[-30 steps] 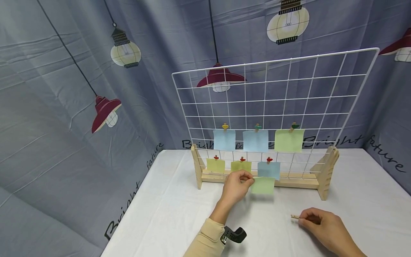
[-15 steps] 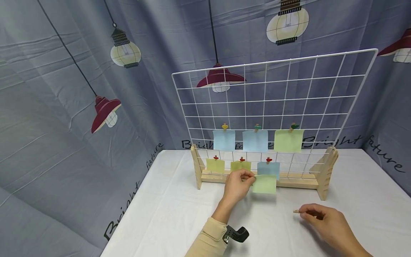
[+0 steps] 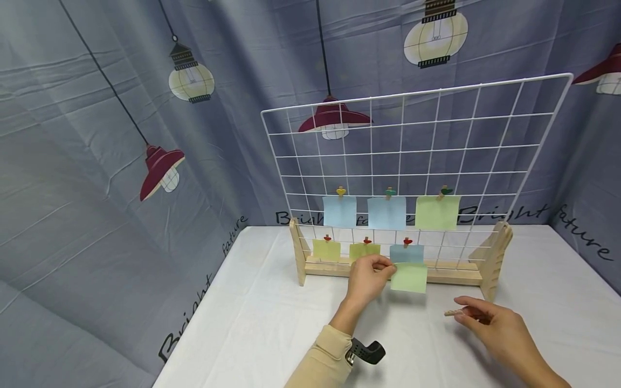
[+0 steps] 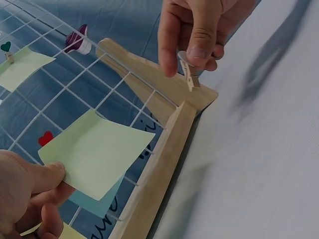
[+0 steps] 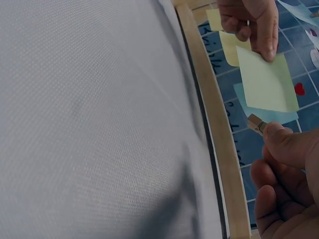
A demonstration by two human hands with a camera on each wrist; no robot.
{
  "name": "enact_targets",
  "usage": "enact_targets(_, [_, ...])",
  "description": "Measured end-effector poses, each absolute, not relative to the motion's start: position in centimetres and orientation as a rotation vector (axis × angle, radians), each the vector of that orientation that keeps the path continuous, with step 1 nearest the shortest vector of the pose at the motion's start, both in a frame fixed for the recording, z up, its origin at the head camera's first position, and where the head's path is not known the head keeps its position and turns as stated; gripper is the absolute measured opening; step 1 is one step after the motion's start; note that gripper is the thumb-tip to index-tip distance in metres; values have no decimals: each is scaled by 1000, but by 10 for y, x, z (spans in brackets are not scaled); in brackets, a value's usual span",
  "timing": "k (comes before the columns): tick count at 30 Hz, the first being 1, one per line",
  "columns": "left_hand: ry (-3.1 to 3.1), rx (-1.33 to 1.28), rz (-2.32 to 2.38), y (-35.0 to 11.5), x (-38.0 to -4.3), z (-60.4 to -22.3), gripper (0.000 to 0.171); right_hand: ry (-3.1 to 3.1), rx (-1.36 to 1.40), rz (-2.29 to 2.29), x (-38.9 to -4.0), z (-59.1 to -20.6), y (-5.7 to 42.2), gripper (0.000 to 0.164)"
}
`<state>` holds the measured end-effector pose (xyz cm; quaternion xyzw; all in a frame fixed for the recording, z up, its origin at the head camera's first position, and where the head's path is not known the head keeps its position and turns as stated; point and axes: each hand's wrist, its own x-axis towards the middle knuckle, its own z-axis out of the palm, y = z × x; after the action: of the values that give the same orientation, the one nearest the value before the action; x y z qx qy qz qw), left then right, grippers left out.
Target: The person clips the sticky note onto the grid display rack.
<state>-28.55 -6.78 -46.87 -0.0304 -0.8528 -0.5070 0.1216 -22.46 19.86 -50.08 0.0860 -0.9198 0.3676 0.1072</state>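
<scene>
My left hand [image 3: 367, 277] pinches a pale green paper note [image 3: 409, 278] by its left edge, in front of the lower right part of the note row. Behind it, a blue note [image 3: 406, 253] hangs from a red heart clip and is partly covered. My right hand [image 3: 499, 328] holds a small wooden clothespin [image 4: 191, 75] between thumb and fingers, right of and below the green note. In the right wrist view the tip of the clothespin [image 5: 256, 123] points past the thumb, overlapping the lower edge of the blue note.
A white wire grid [image 3: 417, 134] stands in a wooden base [image 3: 451, 276] on the white table [image 3: 271, 323]. Blue [image 3: 339, 211], green [image 3: 437, 212] and yellow notes [image 3: 326, 250] hang on it from heart clips. A patterned curtain [image 3: 233, 134] is behind.
My left hand has moved slightly right with the green note, which covers more of the hanging blue note. My right hand has risen toward the grid with the clothespin.
</scene>
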Motion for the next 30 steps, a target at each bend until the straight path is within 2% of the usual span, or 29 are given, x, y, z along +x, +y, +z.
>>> enact_targets(9, [-2472, -126, -1479, -59, -287, -467, 7, -2677, 211, 1090, -226, -494, 195, 28])
enact_targets(17, [-2471, -111, -1450, -47, -291, -474, 3, -2556, 209, 1094, -227, -488, 195, 19])
enact_targets(30, [-2481, -18, -1445, -26, -296, -477, 5, -2491, 200, 1073, -235, -476, 191, 22])
